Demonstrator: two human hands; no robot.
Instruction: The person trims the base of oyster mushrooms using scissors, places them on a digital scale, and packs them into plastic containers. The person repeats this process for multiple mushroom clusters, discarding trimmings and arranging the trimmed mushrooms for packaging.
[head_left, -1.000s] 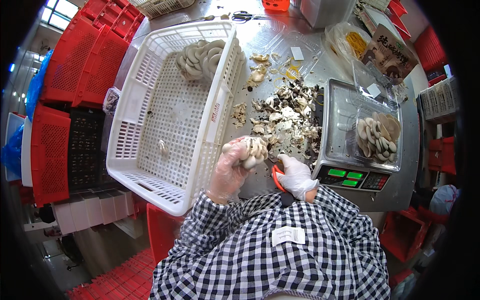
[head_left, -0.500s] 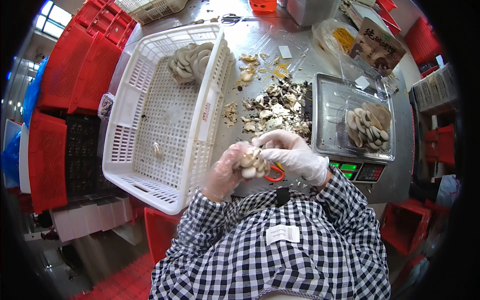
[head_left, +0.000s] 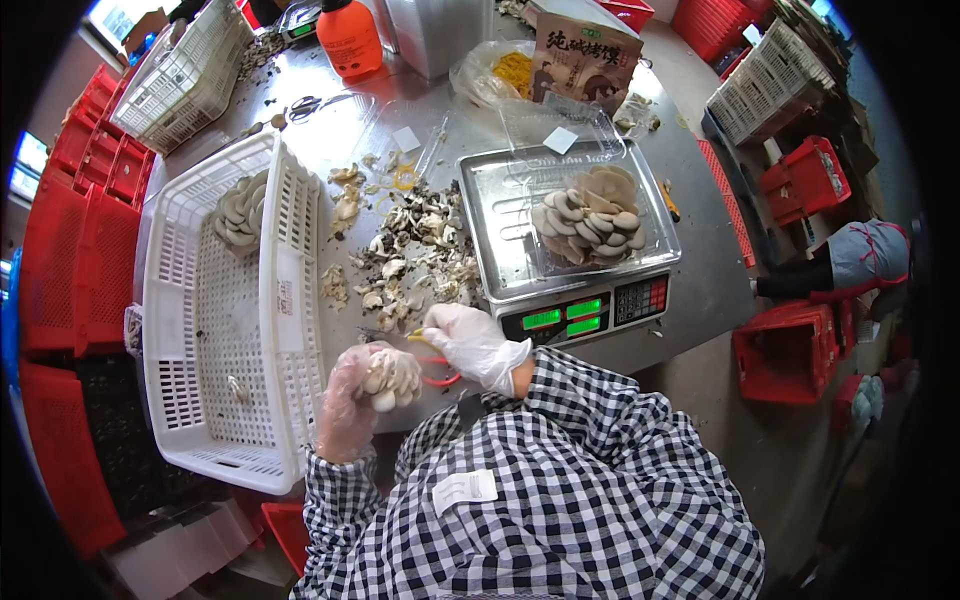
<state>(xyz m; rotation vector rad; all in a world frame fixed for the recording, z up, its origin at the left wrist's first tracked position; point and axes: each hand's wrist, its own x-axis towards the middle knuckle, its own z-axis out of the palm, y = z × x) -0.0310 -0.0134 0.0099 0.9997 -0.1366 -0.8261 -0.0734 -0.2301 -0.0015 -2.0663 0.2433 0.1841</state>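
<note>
My gloved left hand (head_left: 345, 398) is closed around a pale oyster mushroom cluster (head_left: 392, 380). Just beside it, my gloved right hand (head_left: 465, 345) grips red-handled scissors (head_left: 440, 375), whose blades are mostly hidden. Left of my hands is a white perforated basket (head_left: 215, 420) with mushroom clusters (head_left: 235, 215) at its far end and a small piece near its middle. Pale and dark trimmings (head_left: 395, 255) lie beyond my hands. To the right, a steel-topped digital scale (head_left: 488, 240) carries an open clear plastic tray (head_left: 640, 200) full of layered mushrooms (head_left: 590, 220).
At the back stand another crate (head_left: 180, 75), an orange bottle (head_left: 345, 40), loose scissors (head_left: 305, 108), a bag of yellow bands (head_left: 490, 75) and a printed brown package (head_left: 585, 65). Red crates (head_left: 90, 260) stack at left, others (head_left: 780, 350) at right, where a person (head_left: 855, 260) in a grey apron is visible.
The view has swung rightward, bringing a person into sight. My right hand, which was touching the cluster half a second ago, is now slightly apart from it with the scissors.
</note>
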